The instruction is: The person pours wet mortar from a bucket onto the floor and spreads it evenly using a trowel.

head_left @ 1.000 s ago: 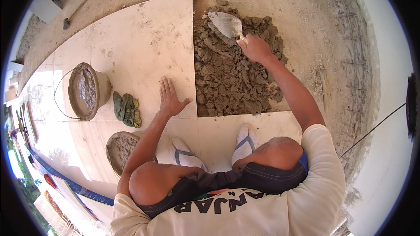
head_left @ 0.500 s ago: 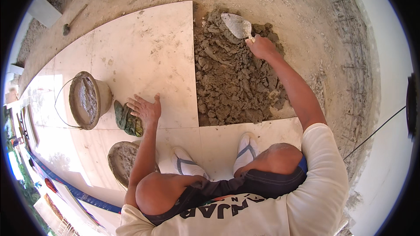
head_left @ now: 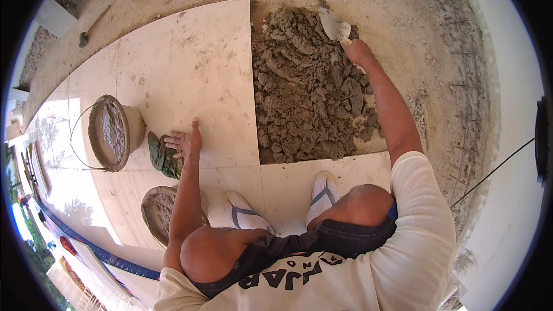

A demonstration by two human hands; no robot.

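My right hand (head_left: pixel 358 52) grips the handle of a trowel (head_left: pixel 332 23). Its pale, mortar-smeared blade lies at the far right edge of a bed of wet grey mortar (head_left: pixel 305 92), pointing away and to the left. The mortar is lumpy and ridged, spread beside the laid tiles. My left hand (head_left: pixel 187 141) is open, fingers spread, over the pale floor tiles (head_left: pixel 190 63). It is nearest to a crumpled dark green cloth (head_left: pixel 161 155), which its fingers partly overlap; whether they touch it I cannot tell.
Left of the cloth stands a bucket (head_left: pixel 134 129) of grey slurry with a wire handle. A second bucket (head_left: pixel 151 210) is partly behind my left forearm. A long-handled tool (head_left: pixel 92 27) lies on bare ground at far left. A white wall (head_left: pixel 510 80) rises at right.
My right hand and the trowel have moved right, and the blade has turned to point more away from me. My left hand has shifted slightly left, nearer the cloth.
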